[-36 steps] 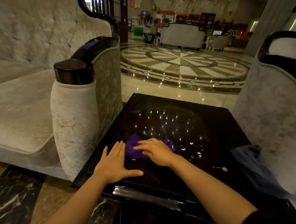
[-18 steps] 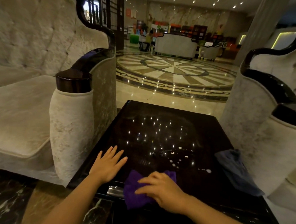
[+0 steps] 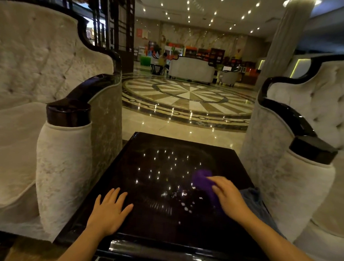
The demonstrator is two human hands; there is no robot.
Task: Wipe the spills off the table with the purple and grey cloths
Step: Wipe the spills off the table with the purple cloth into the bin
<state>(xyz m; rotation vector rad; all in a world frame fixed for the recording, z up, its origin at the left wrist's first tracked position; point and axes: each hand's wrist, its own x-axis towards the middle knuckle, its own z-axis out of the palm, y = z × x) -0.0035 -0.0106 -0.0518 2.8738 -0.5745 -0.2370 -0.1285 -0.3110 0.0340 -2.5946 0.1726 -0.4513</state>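
Observation:
A glossy black table [image 3: 146, 168] stands between two armchairs. My right hand [image 3: 228, 194] presses the purple cloth [image 3: 202, 177] flat on the table's right half, fingers on top of it. White spill spots [image 3: 186, 206] dot the surface just left of and below that hand. The grey cloth [image 3: 252, 199] lies at the table's right edge, partly hidden behind my right wrist. My left hand [image 3: 109, 211] rests flat on the table near the front left, fingers spread, holding nothing.
A cream armchair [image 3: 62, 165] with a dark wooden arm cap flanks the table on the left and another [image 3: 294, 173] on the right. Beyond the table lies polished patterned floor [image 3: 187, 99], with sofas and a seated person far back.
My right hand has swept the purple cloth from the table's front centre up and to the right, past the spills. My left hand has stayed flat at the front left.

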